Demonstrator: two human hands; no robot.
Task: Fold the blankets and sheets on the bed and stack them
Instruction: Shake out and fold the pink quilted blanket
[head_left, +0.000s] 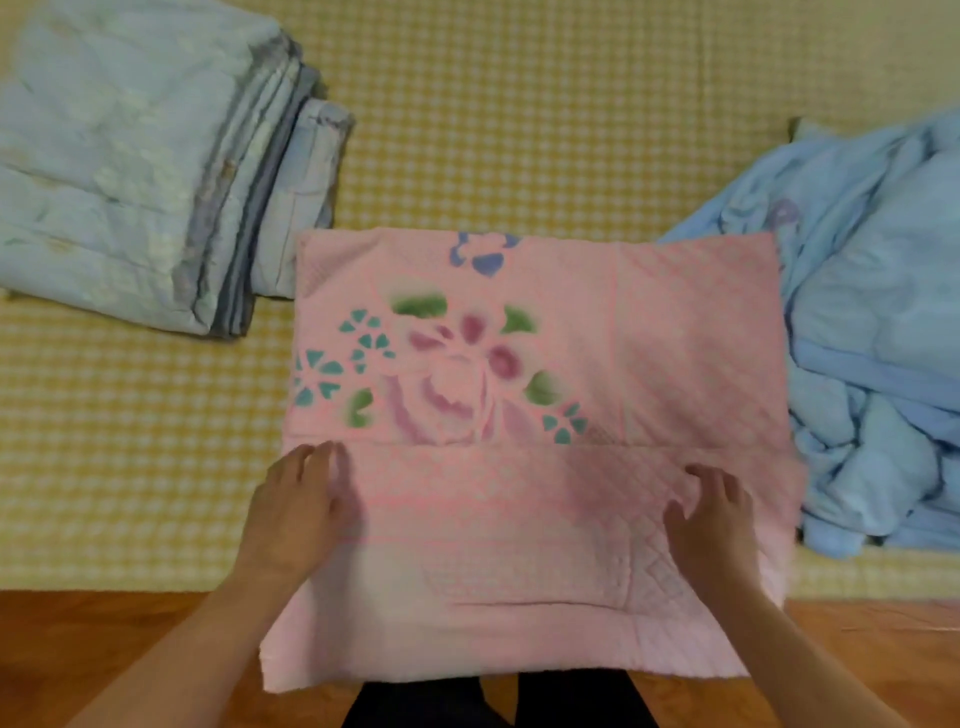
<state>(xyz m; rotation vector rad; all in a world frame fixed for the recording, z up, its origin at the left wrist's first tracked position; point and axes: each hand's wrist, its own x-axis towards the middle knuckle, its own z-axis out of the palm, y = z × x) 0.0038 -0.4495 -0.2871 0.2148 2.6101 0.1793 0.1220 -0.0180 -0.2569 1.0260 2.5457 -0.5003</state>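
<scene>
Folding stage: pink blanket (540, 395) lies partly folded at the near edge of the bed (519, 130), its near part overhanging toward the wooden floor (78, 623).
Left hand (296, 499): rests on the blanket's left side near the fold edge, fingers curled around the cloth margin; a loose grasp, as far as can be judged.
Right hand (711, 514): lies on the right side, fingers bunching a small ridge of cloth; pinching the fabric.
Key relation: the blanket's long axis runs left to right, across the person; the unfolded floral panel lies beyond both hands, away from the body. Both hands sit about equally near the fold line.
Probable next move: carrying the near flap forward over the floral panel, both hands travelling together.
Folded stack (130, 171): pale blue pile, far left, well apart from the left hand.
Unfolded sheet (872, 338): light blue heap at right, touching the pink blanket's right edge.
</scene>
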